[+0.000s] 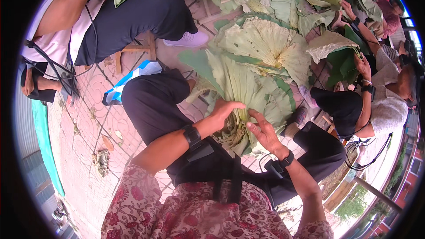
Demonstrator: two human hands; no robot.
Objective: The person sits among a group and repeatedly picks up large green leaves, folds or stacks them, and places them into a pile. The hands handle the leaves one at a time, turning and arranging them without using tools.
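A large pale green, partly dried lotus leaf (239,82) spreads between my knees, its folds drawing together toward its centre. On the left side of that centre is my left hand (223,113), thumb on top and the other fingers hidden by the leaf, gripping it. My right hand (264,133) holds the same leaf from the right, its thumb and forefinger at the gathered folds. Below the hands hangs a crumpled brownish part of leaf (232,137). Just beyond, a wide yellowish lotus leaf (265,46) lies on the pile.
More leaves (283,4) are heaped ahead. At the upper left a person in dark trousers (133,22) sits by a wooden stool (137,48). On the right another person (389,106) handles a leaf (334,46). A blue-and-white bag (137,73) lies beside my left knee on the paving (88,110).
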